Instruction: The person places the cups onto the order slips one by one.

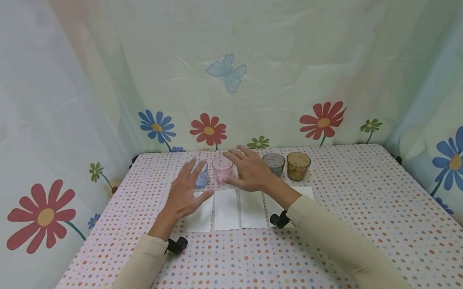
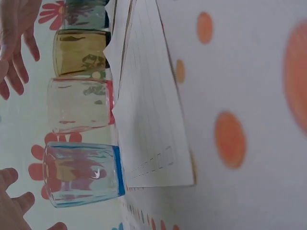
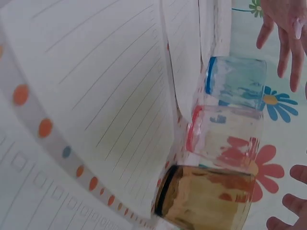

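Observation:
My left hand [image 1: 183, 193] hovers with fingers spread near the blue glass [image 1: 202, 177], partly covering it in the head view. Thumb and fingers of my right hand [image 1: 250, 169] reach out loosely beside the pink glass [image 1: 222, 169], overlapping its edge. Both hands hold nothing. Further right in the row stand a grey glass [image 1: 273, 164] and a brownish amber glass [image 1: 298, 166]. In the right wrist view an amber glass [image 3: 206, 196] stands directly after the pink one; my right hand hides that spot in the head view.
White paper slips [image 1: 226, 210] printed with lines lie side by side in front of the glasses, some partly under my forearms. A dotted cloth covers the table [image 1: 238, 266]. Behind and beside it hangs a flowered curtain [image 1: 275, 81]. Black wrist cameras [image 1: 178, 245] sit at both cuffs.

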`<move>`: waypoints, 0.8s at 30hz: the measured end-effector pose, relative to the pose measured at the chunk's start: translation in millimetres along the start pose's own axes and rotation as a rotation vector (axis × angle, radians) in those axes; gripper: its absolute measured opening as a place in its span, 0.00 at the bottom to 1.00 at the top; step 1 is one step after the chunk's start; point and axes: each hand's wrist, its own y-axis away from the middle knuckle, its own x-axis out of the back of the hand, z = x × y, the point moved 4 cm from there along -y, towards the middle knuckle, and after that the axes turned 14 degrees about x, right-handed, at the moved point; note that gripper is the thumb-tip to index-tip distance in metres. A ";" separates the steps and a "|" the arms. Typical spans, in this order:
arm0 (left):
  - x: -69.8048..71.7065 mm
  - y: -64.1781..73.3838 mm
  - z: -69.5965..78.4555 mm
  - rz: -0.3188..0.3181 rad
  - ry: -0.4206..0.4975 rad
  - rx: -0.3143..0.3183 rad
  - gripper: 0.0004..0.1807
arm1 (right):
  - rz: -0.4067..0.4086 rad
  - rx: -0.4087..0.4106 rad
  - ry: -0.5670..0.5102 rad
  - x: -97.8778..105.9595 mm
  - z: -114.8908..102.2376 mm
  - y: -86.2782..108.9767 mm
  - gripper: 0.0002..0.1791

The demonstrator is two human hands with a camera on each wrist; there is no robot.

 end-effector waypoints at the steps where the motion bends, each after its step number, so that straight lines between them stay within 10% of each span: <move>1: -0.9 -0.5 -0.8 -0.002 0.011 0.010 0.50 | -0.010 -0.013 -0.022 -1.4 -0.2 -2.3 0.43; 24: -3.0 -7.0 -30.3 -0.072 0.470 0.212 0.50 | -0.152 -0.116 -0.213 -25.7 -10.7 -38.8 0.45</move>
